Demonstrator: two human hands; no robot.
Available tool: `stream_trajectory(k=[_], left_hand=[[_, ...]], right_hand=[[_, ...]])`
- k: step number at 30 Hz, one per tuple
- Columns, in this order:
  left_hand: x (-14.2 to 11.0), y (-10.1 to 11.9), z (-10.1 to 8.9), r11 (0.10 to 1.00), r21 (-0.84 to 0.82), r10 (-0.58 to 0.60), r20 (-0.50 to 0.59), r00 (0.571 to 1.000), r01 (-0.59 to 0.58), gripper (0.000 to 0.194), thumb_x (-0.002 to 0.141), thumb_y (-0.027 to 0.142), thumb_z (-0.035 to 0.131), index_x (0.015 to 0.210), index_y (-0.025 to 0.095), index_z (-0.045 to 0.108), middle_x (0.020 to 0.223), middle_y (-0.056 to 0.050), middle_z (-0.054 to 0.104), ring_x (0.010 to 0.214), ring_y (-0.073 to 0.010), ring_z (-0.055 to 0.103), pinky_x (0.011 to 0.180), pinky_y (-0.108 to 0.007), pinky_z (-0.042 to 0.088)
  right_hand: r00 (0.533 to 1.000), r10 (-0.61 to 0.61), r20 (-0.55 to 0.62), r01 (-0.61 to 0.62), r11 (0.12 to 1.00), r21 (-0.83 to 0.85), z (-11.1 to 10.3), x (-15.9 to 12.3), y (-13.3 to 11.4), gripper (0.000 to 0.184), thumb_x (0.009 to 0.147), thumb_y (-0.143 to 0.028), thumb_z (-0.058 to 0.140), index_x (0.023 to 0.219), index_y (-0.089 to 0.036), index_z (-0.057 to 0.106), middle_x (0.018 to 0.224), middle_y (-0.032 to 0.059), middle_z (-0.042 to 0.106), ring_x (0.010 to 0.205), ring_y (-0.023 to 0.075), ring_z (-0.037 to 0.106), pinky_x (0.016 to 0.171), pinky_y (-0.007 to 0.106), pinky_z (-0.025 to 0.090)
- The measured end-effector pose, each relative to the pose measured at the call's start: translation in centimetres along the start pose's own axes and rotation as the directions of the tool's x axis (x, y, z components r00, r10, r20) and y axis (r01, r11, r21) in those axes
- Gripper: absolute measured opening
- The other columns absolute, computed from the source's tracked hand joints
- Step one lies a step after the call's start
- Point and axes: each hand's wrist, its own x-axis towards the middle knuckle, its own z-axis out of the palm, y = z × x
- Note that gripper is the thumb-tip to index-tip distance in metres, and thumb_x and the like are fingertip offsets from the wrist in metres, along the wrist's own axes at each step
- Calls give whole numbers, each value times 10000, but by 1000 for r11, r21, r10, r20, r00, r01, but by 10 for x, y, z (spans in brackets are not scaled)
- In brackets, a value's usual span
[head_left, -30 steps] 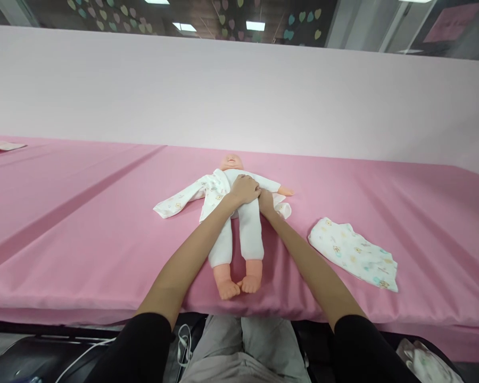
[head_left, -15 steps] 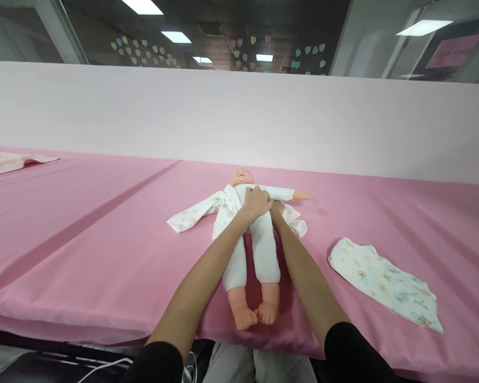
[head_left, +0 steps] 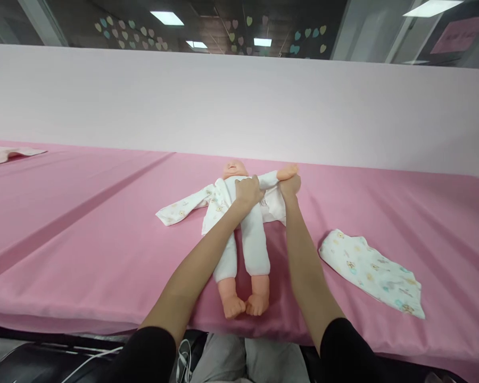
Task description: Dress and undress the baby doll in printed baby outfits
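A baby doll (head_left: 254, 242) in a white cloth body lies on its back, head away from me and bare feet near the mattress edge. A printed baby shirt (head_left: 179, 208) is partly on it, one sleeve stretched out to the left. More of the shirt's white cloth lies spread beside the doll's torso on the right. My left hand (head_left: 249, 191) rests closed on the doll's chest, its fingertips hidden. With my right hand (head_left: 290, 186) I grip the doll's arm near the wrist; the doll's hand sticks out above my fingers.
A folded piece of printed cloth (head_left: 373, 271) lies on the pink mattress (head_left: 104, 255) to the right. Pale pink fabric (head_left: 8, 154) lies at the far left. A white wall (head_left: 239, 106) stands behind the mattress, with dark glass above it. A white cable (head_left: 90, 361) hangs below the front edge.
My right hand has moved up from beside the doll's torso to its wrist and closed there. The doll's arm now angles upward. My left hand stays on the chest.
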Motion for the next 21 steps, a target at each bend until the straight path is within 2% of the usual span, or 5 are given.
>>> stream_trajectory(k=[3, 6, 11, 16, 21], left_hand=[[9, 4, 0, 1000, 17, -17, 8, 1000, 17, 667, 823, 416, 545, 1374, 102, 336, 935, -149, 667, 886, -303, 627, 757, -375, 427], [18, 4, 3, 998, 31, 52, -2, 999, -52, 738, 843, 413, 520, 1462, 222, 166, 1079, -143, 601, 920, -293, 617, 718, -339, 435], [21, 2, 6, 978, 4, 210, 19, 977, -210, 560, 857, 203, 430, 1395, 272, 293, 1190, -114, 537, 914, -267, 621, 706, -335, 452], [21, -7, 0, 987, 33, 155, 91, 984, -159, 523, 880, 162, 391, 1388, 258, 311, 1062, -131, 602, 904, -283, 624, 696, -345, 463], [17, -19, 0, 984, 127, 108, 111, 988, -122, 484, 900, 115, 328, 1356, 268, 380, 1018, -152, 600, 911, -276, 626, 713, -338, 457]], right_hand=[[995, -78, 61, 81, 995, -54, -1, 0, -19, 140, 792, -221, 555, 872, -138, 634, 914, 140, 672, 859, 287, 652, 676, 334, 499], [978, -169, 125, 179, 980, -81, 0, 0, -21, 91, 712, -145, 589, 801, -149, 607, 857, 119, 664, 839, 274, 642, 645, 306, 476], [964, -164, 209, 172, 985, -22, 0, 4, 4, 120, 687, -161, 607, 798, -173, 562, 765, 62, 606, 744, 205, 584, 636, 283, 427], [980, -134, 150, 137, 991, -11, -4, 12, 22, 216, 643, -75, 532, 541, -205, 393, 522, -36, 328, 542, 121, 395, 546, 258, 319], [990, -138, 16, 136, 989, 60, -12, 17, 9, 283, 606, -58, 474, 515, -218, 259, 534, -47, 205, 499, 105, 242, 499, 255, 245]])
